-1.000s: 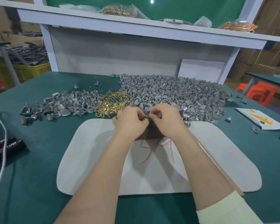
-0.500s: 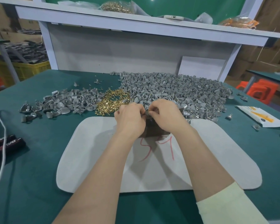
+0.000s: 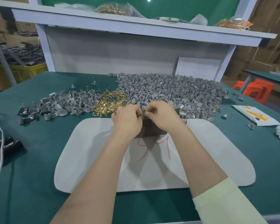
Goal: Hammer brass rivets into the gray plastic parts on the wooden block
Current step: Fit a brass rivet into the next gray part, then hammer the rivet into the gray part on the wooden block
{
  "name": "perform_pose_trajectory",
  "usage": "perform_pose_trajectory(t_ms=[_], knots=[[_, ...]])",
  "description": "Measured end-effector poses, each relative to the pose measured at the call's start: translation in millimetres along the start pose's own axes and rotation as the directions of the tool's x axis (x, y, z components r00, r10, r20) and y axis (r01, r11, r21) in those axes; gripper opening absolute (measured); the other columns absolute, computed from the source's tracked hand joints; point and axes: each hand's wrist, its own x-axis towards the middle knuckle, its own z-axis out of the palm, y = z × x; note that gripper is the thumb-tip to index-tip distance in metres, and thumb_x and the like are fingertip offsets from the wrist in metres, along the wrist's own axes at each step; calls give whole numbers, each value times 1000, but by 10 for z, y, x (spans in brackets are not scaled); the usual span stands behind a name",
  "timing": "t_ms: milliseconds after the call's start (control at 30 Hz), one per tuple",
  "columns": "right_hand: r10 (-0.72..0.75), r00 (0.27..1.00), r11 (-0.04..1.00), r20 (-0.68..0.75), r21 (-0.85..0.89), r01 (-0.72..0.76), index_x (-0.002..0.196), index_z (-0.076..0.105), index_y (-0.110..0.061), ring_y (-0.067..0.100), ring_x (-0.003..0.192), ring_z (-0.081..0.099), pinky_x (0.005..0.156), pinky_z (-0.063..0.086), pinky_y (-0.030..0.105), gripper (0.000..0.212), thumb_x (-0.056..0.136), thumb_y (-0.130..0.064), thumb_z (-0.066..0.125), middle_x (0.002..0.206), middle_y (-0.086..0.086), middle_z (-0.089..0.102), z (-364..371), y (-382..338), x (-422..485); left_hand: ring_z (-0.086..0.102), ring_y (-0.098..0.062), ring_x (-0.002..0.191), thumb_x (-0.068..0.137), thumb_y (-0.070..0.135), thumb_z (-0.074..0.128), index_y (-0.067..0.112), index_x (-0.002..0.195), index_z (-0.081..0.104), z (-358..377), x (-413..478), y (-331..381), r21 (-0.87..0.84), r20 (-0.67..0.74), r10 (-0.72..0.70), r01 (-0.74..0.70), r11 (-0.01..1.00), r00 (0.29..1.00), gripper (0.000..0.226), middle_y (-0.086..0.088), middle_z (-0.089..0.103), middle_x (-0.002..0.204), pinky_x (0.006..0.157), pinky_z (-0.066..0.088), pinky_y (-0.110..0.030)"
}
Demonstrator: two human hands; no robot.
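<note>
Head view, frame centre: left hand (image 3: 126, 121) and right hand (image 3: 164, 118) curled tight, fingertips (image 3: 150, 112) meeting, pinching one small gray part (image 3: 143, 114) over the wooden block (image 3: 149, 130) on the white mat (image 3: 87, 159). Just above-left, brass rivets (image 3: 110, 102); behind, heap of gray plastic parts (image 3: 176, 89).

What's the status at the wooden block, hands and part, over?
Grips: left hand and right hand both pinching one gray part. Part at the wooden block top edge. Beside left hand, brass rivet pile, not blocking.
</note>
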Motion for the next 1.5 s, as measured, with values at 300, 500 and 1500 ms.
perform_pose_trajectory(t_ms=[300, 500, 1500], knots=[[265, 935, 953, -237, 211, -217, 103, 70, -17, 21, 83, 65, 70, 52, 30, 21, 96, -15, 49, 97, 1, 69, -241, 258, -122, 51, -25, 113, 90, 27, 62, 31, 75, 56, -26, 40, 10, -13, -13, -26, 26, 1000, 1000, 17, 7, 66, 100, 95, 34, -38], [453, 889, 870, 74, -253, -423, 70, 50, -13, 28, 77, 55, 67, 40, 29, 26, 93, -24, 53, 82, 11, 56, -303, 473, -214, 53, -23, 110, 88, 26, 61, 30, 76, 60, -19, 56, -13, -34, -15, -61, 61, 998, 998, 13, 8, 66, 98, 90, 35, -38], [-2, 970, 995, -242, -102, -23, 125, 53, -49, 20, 103, 61, 85, 46, 31, 34, 94, -36, 52, 108, -12, 67, -424, 21, -498, 55, -26, 108, 87, 21, 66, 29, 72, 59, -36, 72, -41, -98, -32, -158, 154, 983, 987, 18, 6, 65, 92, 93, 33, -36]])
